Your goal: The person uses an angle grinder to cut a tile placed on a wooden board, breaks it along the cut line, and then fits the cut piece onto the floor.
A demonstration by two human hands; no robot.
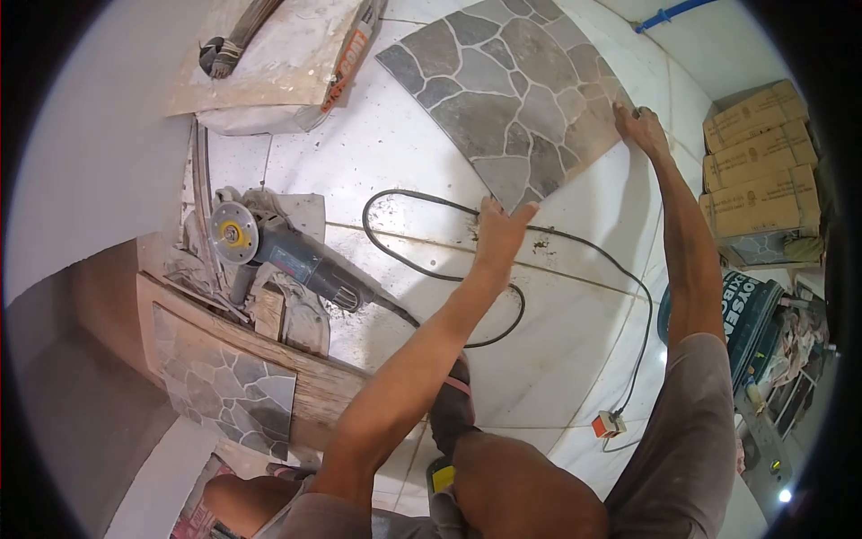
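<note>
A square tile (pixel 516 94) with a grey and brown stone pattern is in front of me, over the white tiled floor. My left hand (pixel 503 232) grips its near corner, with the thumb and fingers at the edge. At the right-hand corner, my right hand (pixel 642 130) holds the tile, its fingers partly hidden. To the left lies an angle grinder (pixel 301 269) with a silver disc (pixel 234 232). Its black cord (pixel 382 193) loops over the floor below the tile and passes near my left hand.
Cardboard boxes (pixel 759 202) are stacked at the right, above a dark Boysen bucket (pixel 752 319). The cord runs to an orange outlet box (pixel 609 424). Another stone-pattern tile (pixel 224 382) lies by a wooden board (pixel 328 395). A sack (pixel 260 119) sits at upper left.
</note>
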